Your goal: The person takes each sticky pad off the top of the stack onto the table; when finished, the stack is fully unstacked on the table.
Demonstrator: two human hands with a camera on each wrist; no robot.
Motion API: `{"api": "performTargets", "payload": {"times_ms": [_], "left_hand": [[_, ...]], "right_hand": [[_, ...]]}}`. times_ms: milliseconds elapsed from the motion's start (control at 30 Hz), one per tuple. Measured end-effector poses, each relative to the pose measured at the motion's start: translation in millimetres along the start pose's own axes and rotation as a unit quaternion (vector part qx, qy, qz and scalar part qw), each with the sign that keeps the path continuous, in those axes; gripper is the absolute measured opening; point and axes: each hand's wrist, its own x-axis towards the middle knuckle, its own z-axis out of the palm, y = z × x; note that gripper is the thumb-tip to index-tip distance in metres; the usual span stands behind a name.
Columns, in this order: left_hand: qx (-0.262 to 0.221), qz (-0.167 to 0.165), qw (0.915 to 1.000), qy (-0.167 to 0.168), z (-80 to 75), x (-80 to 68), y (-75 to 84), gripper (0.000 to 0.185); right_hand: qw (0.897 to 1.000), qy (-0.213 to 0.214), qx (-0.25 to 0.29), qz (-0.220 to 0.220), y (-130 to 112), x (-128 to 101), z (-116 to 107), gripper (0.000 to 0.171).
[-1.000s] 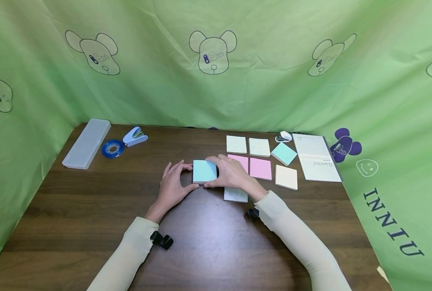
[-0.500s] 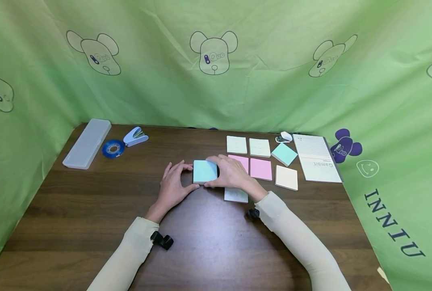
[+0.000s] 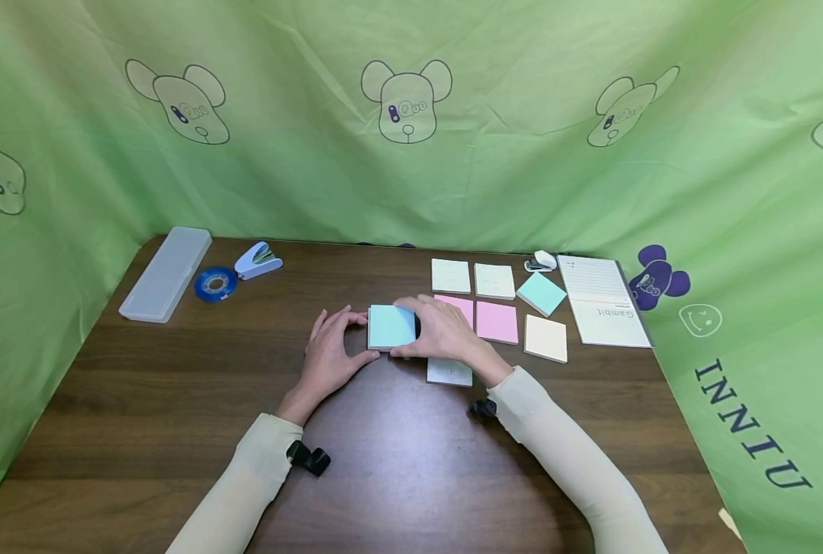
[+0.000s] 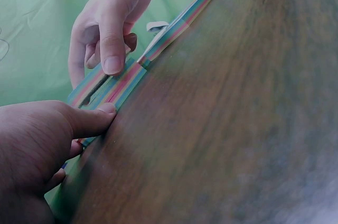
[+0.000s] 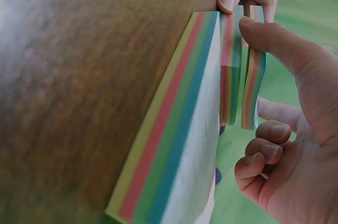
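Observation:
A sticky note pad with a light blue top (image 3: pixel 391 327) is pinched between the thumb and fingers of my right hand (image 3: pixel 442 331). In the right wrist view this upper pad (image 5: pixel 254 84) shows striped edges, slightly tilted, with a narrow gap beneath it. Below lies a lower sticky note pad (image 5: pixel 230 78) with similar coloured stripes. My left hand (image 3: pixel 330 346) grips that lower pad, thumb at its near edge and fingers at its far left side. Part of the pink pad (image 3: pixel 456 306) and a white pad (image 3: pixel 449 372) are covered by my right hand.
Two white pads (image 3: pixel 451 275), another pink pad (image 3: pixel 497 321), a teal pad (image 3: pixel 541 293) and a cream pad (image 3: pixel 545 338) lie rightward. Beyond are a white-topped small item (image 3: pixel 540 261) and a notebook (image 3: pixel 601 300). Leftward: pencil case (image 3: pixel 165 275), blue tape roll (image 3: pixel 204 286), stapler (image 3: pixel 258 261).
The upper blue-topped pad has shifted very slightly to the right with my right hand. My left hand stays where it was.

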Motion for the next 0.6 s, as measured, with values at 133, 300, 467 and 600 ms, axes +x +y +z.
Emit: {"api": "performTargets", "payload": {"times_ms": [133, 300, 467, 600], "left_hand": [[-0.002, -0.003, 1.0000, 0.000, 0.2, 0.2, 0.1, 0.059], [-0.004, -0.006, 1.0000, -0.001, 0.1, 0.2, 0.2, 0.059], [-0.007, -0.006, 1.0000, 0.000, 0.1, 0.0, 0.0, 0.059], [-0.007, -0.002, 1.0000, 0.002, 0.2, -0.2, 0.2, 0.059]], "right_hand": [[1.000, 0.006, 0.003, 0.004, 0.6, -2.1, -1.5, 0.090], [1.000, 0.010, 0.008, 0.008, 2.8, -5.2, -3.6, 0.090], [1.000, 0.012, 0.012, 0.007, 4.5, -9.9, -6.8, 0.090], [1.000, 0.019, 0.014, 0.005, 6.6, -15.6, -10.9, 0.090]]}}
